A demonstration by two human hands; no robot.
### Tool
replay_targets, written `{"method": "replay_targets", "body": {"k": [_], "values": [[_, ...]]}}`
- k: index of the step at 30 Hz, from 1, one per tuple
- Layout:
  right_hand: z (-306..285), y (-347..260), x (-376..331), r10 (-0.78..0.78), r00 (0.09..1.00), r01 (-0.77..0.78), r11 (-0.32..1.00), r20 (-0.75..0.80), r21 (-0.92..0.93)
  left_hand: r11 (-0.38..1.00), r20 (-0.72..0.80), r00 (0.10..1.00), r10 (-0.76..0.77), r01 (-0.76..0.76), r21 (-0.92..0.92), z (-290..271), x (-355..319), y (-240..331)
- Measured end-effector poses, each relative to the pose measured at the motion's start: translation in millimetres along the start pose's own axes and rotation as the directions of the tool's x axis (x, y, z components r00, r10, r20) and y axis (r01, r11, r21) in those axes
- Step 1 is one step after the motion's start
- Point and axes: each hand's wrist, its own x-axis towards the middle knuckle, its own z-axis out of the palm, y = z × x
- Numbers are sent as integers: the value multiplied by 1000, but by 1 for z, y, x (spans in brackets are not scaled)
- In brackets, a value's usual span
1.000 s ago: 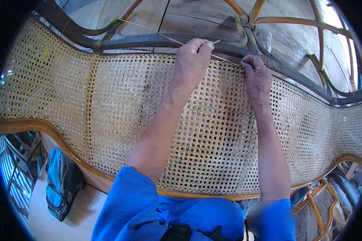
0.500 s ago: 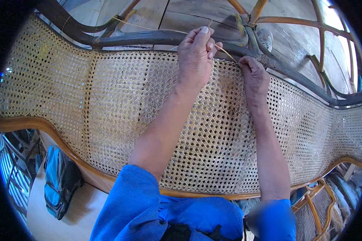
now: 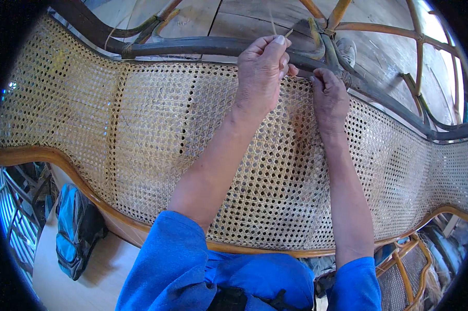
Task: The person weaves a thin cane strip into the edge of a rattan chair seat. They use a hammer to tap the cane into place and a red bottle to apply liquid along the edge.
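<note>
On the woven cane panel [image 3: 192, 155], the hands pinch a thin cane strand [image 3: 287, 34].

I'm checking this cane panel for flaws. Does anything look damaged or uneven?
Yes. The woven cane panel has a line of larger, darker holes near, where the mesh looks looser than around it. By the dark far rail, the left hand pinches a thin loose cane strand.

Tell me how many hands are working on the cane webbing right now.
2. The left hand pinches a thin cane strand above the far dark rail; the right hand presses on the cane webbing beside that rail. No other hands show.
</note>
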Motion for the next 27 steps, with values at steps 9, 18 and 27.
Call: {"method": "replay_targets", "body": {"k": [9, 18, 27], "values": [[3, 8, 2, -140, 989, 144, 986, 53, -84, 993, -9, 998, 59, -58, 98, 5, -2, 2], [-10, 6, 3, -230, 942, 252, 966, 246, -62, 994, 7, 999, 48, -49, 98, -1, -2, 1], [-11, 15, 2, -153, 965, 147, 988, 213, 44, 992, 35, 997, 65, -68, 109, 1, -3, 2]]}}
